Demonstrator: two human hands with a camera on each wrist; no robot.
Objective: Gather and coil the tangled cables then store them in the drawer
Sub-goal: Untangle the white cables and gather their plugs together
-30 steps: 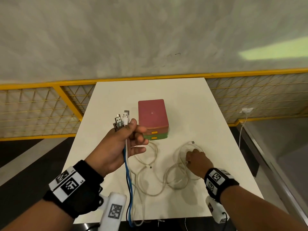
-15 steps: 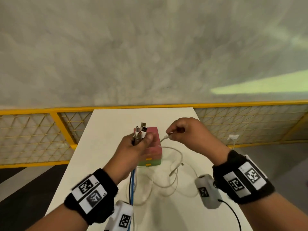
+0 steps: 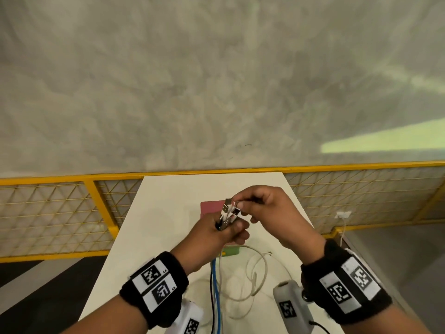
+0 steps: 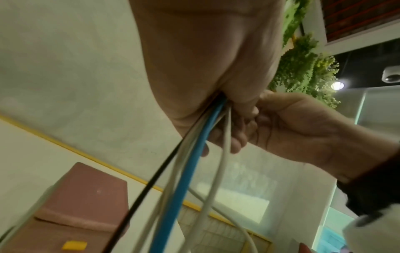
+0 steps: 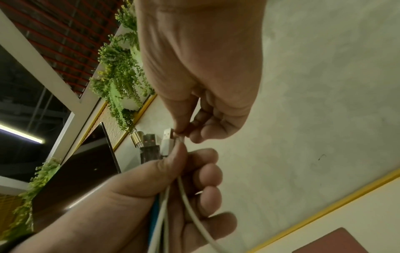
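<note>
My left hand [image 3: 225,229] grips a bunch of cables just below their USB plugs [image 3: 227,212], held up over the table. A blue cable [image 3: 216,292], a black one and white ones hang from the fist [image 4: 195,164]. My right hand [image 3: 243,206] pinches the plug end of a white cable [image 5: 179,139] and holds it against the bunch. That cable trails down between the left fingers [image 5: 207,172]. Loose white loops [image 3: 255,278] lie on the table. The pink and green drawer box [image 3: 212,207] sits behind the hands, mostly hidden.
The white table [image 3: 168,213] is narrow, with a yellow mesh railing [image 3: 60,213] along its far end and both sides. A grey wall rises behind. A white charger and cord [image 3: 343,216] hang at the railing on the right.
My right hand rose from the loops on the table with a white cable end and brought it to the plugs in my left hand. The left hand lifted slightly.
</note>
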